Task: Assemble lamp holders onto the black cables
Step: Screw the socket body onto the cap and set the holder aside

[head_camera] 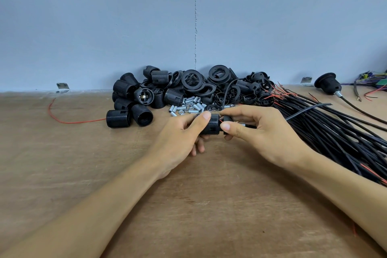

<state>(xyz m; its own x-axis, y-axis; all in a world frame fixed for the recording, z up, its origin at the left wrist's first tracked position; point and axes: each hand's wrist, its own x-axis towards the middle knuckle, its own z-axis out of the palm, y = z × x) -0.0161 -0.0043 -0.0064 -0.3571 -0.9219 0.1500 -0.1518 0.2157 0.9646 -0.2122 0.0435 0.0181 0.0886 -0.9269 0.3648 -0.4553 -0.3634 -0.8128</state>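
We see two bare hands meeting over the middle of a brown wooden table (188, 205), just in front of the parts pile. The left hand (180, 134) grips one black ribbed plastic lamp holder barrel (212, 126), thumb laid over its top and the other fingers curled underneath. The right hand (266, 134) pinches one small black cap piece (227, 119) between thumb and forefinger, right at the barrel's right end, with a bit of red wire showing between the two parts. One black cable (307, 110) runs from under this hand off to the right.

Behind the hands, against the blue-grey wall (104, 16), lies a heap of black lamp holder parts (188, 88). We count around ten ribbed barrels on its left side. The flat rings and caps overlap too much for us to count. A scatter of small silver threaded tubes and nuts (190, 104) lies at its front edge.

To the right lies a thick bundle of black cables (335, 130), too many to count, with thin red wire ends. One finished black lamp holder on its cable (327, 84) stands behind it. One loose red wire (69, 120) curves on the left, and two small metal brackets (62, 86) (306, 80) sit where table meets wall.
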